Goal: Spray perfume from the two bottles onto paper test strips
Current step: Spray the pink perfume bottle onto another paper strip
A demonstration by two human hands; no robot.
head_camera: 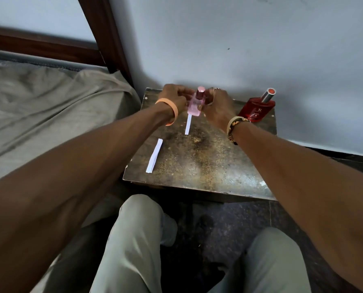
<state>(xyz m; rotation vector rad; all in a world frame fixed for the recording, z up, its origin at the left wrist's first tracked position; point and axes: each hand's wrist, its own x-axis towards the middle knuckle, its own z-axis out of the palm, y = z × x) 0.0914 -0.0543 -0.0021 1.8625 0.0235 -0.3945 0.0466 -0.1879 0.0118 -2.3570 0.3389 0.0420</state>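
Note:
A pink perfume bottle (195,103) with a pink cap stands at the far middle of a small worn table (199,159). My left hand (173,98) grips its left side and my right hand (217,106) grips its right side, fingers near the cap. One white paper strip (188,124) lies just in front of the pink bottle. A second white strip (154,155) lies nearer, by the table's left edge. A red perfume bottle (257,108) with a silver and red cap stands capped at the far right corner, untouched.
A bed (45,115) with a grey sheet and dark wooden frame sits to the left of the table. A pale wall (239,49) rises right behind the table. My knees (138,240) in light trousers are below the table's near edge.

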